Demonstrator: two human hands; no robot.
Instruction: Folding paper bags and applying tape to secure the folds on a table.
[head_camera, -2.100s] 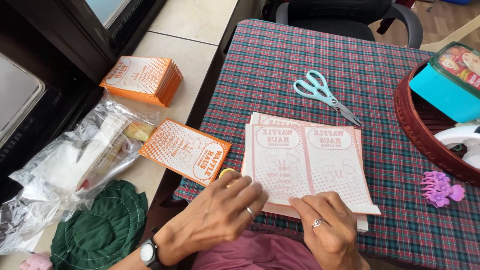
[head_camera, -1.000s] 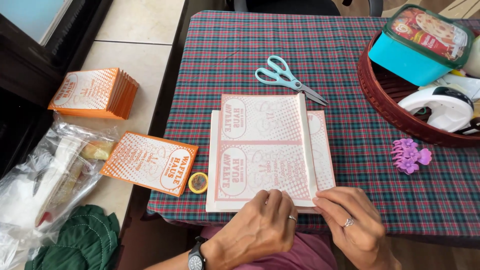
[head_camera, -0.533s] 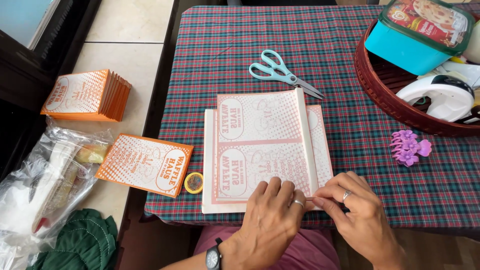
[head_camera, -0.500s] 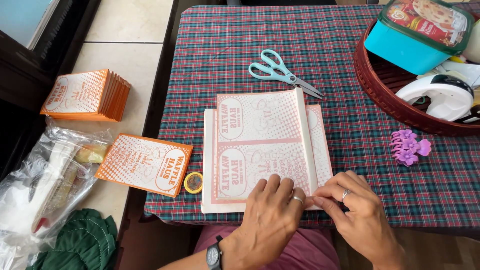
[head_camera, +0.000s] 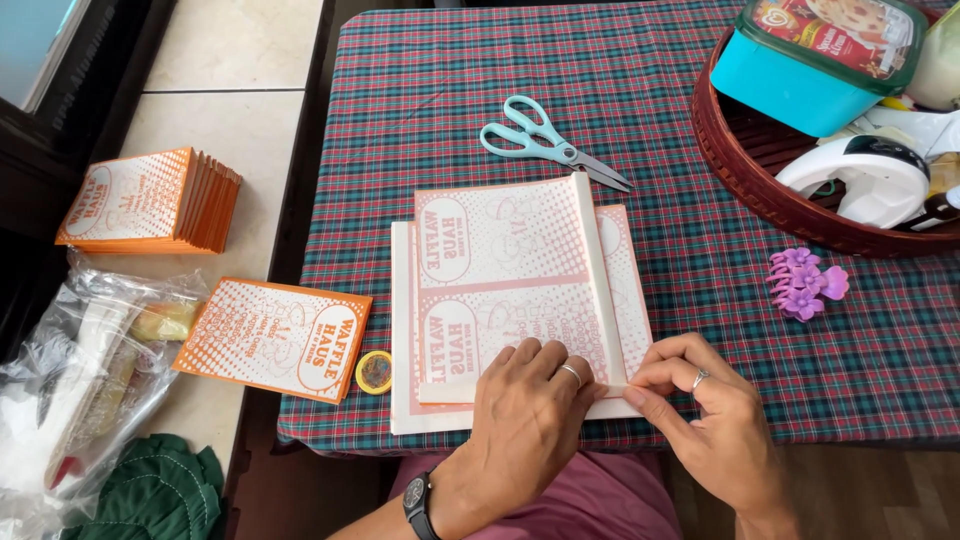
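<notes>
Open plaid tablecloth (head_camera: 440, 130) around scissors (head_camera: 548, 145); right side crowded by basket (head_camera: 760, 185) and purple hair clip (head_camera: 805, 283).

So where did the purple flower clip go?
In the head view, the purple flower hair clip lies on the plaid tablecloth at the right, just below the round brown basket and up-right of the right hand.

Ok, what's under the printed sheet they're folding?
Under the folded sheet lie more pale sheets, edges showing left and below, on the plaid tablecloth. How many cannot be seen. The left hand covers the near edge.
</notes>
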